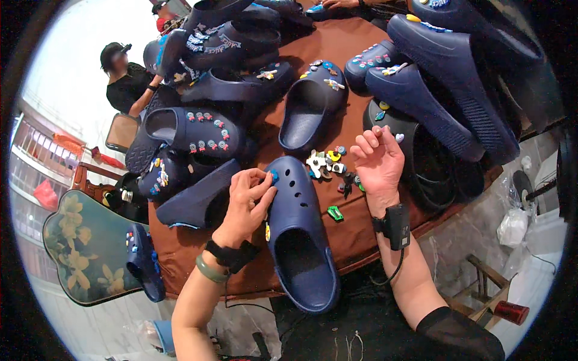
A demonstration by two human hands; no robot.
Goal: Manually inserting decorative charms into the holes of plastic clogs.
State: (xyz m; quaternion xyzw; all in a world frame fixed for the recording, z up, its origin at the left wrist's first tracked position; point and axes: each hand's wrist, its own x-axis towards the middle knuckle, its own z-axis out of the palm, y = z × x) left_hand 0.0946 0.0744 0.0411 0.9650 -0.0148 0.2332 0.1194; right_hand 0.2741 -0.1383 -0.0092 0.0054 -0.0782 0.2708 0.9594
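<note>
A navy clog (296, 210) lies in front of me, toe pointing away, with a row of round holes along its upper. My left hand (250, 195) is at the left side of the toe, fingers closed around a small blue shoe charm (274, 175) against the surface. A yellow charm (268, 232) sits lower on that same side. Off to the right, my right hand (380, 159) is raised palm up with curled fingers; whatever the fingertips pinch is too small to name. Beside it lies a pile of loose charms (325, 163), and a green charm (335, 213) rests nearer to me.
Several decorated navy clogs crowd the brown-covered table (361, 240), including a charm-covered clog (195, 132) at left and stacked clogs (445, 66) at right. A flower-patterned chair back (78, 246) and a wooden stool (481, 283) flank the table. Another person (126, 78) is at far left.
</note>
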